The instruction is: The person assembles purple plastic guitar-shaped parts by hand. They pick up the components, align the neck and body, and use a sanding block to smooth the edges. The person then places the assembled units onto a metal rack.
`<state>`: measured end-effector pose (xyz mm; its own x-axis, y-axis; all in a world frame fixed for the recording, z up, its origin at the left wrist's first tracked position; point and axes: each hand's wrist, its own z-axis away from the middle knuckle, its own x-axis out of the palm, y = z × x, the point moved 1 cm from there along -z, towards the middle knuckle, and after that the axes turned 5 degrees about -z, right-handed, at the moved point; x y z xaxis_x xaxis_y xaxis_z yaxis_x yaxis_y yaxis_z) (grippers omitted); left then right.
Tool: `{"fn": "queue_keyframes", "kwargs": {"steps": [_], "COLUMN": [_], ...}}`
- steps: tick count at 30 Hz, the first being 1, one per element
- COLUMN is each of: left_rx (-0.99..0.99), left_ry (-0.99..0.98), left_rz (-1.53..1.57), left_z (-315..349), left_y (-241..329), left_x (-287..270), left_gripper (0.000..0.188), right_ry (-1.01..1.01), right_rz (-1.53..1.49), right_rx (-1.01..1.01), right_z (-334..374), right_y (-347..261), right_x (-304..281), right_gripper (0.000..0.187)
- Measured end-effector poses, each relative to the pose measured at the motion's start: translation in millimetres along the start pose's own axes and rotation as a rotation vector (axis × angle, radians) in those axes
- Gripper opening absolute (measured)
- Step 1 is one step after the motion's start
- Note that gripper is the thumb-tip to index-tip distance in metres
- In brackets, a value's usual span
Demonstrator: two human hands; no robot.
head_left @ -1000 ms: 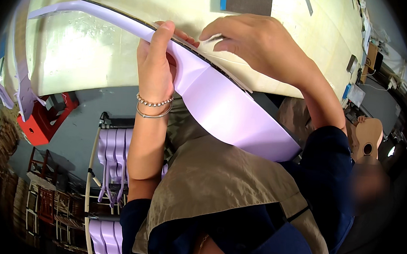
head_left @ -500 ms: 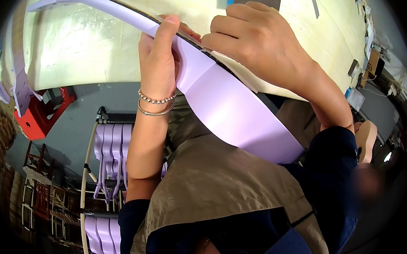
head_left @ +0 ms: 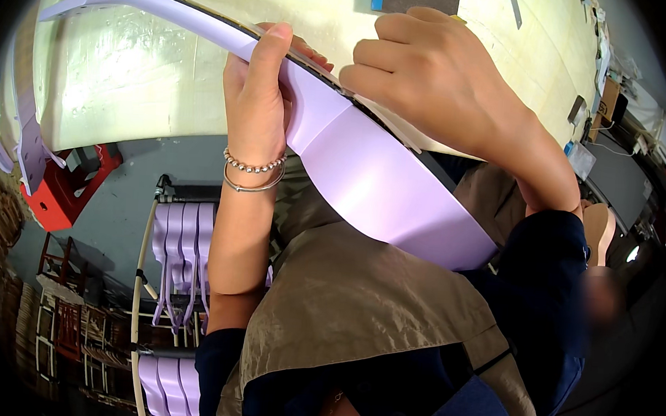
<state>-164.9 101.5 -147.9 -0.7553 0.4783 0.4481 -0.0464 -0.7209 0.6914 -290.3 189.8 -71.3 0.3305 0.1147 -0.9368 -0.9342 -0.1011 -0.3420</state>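
Note:
A long curved lilac strip (head_left: 380, 180) with a dark upper edge arches from the upper left down over my lap. My left hand (head_left: 260, 97) grips it from below, thumb laid along its face, with bead and wire bracelets on the wrist. My right hand (head_left: 440, 81) is curled into a fist on the strip's top edge, just right of the left hand, pressing it against the pale worktable (head_left: 142, 82). What the right fingers hold is hidden.
A metal rack (head_left: 146, 273) with more lilac strips hanging stands on the grey floor at my left. A red crate (head_left: 63, 191) sits under the table. More lilac strips (head_left: 25, 128) hang off the table's left edge. Benches with tools run along the right.
Both hands and the lilac strip have shifted slightly upward and right along the table edge; my right hand has closed tighter over the strip's top edge.

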Motion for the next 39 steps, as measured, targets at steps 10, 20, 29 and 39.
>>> {"fn": "queue_keyframes", "kwargs": {"steps": [10, 20, 29, 39], "left_rx": [0.013, 0.002, -0.02, -0.011], "left_ry": [0.006, 0.031, 0.052, 0.051], "left_rz": [-0.011, -0.008, 0.004, -0.019], "left_z": [-0.8, -0.2, -1.2, -0.4], "left_y": [-0.9, -0.8, -3.7, -3.6], "left_x": [-0.1, 1.2, 0.4, 1.0], "left_gripper": [0.028, 0.028, 0.029, 0.029], "right_ry": [-0.047, -0.056, -0.119, -0.108], "right_rz": [-0.034, -0.078, -0.105, -0.169], "right_rx": [0.033, 0.035, 0.03, 0.034], "right_z": [-0.5, 2.6, 7.1, 12.7], "right_y": [1.6, 3.3, 7.4, 9.3], "right_x": [1.4, 2.8, -0.4, 0.2], "right_gripper": [0.01, 0.008, 0.008, 0.008]}}
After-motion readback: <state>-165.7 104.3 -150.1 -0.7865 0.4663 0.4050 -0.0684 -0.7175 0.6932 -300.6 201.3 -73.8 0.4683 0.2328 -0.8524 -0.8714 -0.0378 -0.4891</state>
